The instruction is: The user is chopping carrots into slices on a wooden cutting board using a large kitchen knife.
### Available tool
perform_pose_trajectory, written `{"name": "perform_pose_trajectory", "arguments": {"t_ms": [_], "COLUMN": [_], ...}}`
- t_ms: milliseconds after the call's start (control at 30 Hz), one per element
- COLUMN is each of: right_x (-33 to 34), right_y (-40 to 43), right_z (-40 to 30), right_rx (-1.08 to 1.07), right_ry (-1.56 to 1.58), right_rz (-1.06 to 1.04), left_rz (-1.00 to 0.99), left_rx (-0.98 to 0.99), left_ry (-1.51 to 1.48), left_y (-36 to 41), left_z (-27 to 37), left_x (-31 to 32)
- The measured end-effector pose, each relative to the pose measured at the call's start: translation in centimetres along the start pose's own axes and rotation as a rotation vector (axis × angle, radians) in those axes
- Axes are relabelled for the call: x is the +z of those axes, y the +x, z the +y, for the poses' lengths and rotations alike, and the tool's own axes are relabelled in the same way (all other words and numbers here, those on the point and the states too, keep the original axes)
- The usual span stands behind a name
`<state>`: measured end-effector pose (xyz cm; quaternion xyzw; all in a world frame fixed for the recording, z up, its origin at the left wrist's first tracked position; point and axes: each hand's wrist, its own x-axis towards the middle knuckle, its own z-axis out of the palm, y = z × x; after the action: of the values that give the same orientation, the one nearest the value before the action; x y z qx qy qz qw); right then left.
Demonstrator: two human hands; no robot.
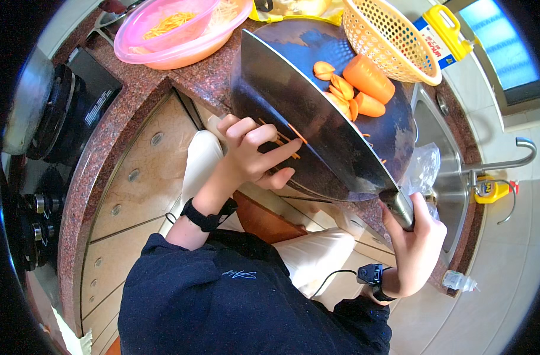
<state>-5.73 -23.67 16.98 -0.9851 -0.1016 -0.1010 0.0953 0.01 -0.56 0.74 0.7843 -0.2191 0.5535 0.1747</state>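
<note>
In my right hand [414, 239] is the metal handle of a broad cleaver [314, 106], its dark blade reaching up and left across a round dark chopping board [396, 128]. The fingers of my left hand [256, 153] are spread at the blade's near face, where a thin carrot strip [297, 133] clings under one fingertip. A few more strips lie by those fingers, partly hidden. Beyond the blade, a thick carrot piece [368, 79], a shorter piece [370, 104] and several carrot slices [341, 87] rest on the board.
Pink bowls [181, 57] with shredded vegetables stand at the back left. A perforated plastic basket [394, 40] overlaps the board's far right edge, beside a yellow-handled container [447, 35]. A steel sink [452, 177] with a plastic bag [423, 166] lies right; a stove [43, 186] is left.
</note>
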Motion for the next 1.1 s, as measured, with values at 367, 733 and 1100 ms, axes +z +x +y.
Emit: {"name": "perform_pose_trajectory", "arguments": {"t_ms": [367, 733, 1100], "right_x": [0.02, 0.06, 0.00], "right_y": [-0.07, -0.21, -0.17], "right_z": [-0.11, -0.23, -0.19], "right_rx": [0.013, 0.014, 0.023], "right_ry": [-0.036, -0.023, -0.016], "right_rz": [0.004, -0.001, -0.007], "left_rz": [0.005, 0.047, 0.065], "left_rx": [-0.038, -0.051, -0.047], "left_ry": [0.021, 0.032, 0.019], "left_y": [-0.18, -0.08, 0.16], "left_z": [0.09, 0.23, 0.23], "left_x": [0.10, 0.31, 0.40]}}
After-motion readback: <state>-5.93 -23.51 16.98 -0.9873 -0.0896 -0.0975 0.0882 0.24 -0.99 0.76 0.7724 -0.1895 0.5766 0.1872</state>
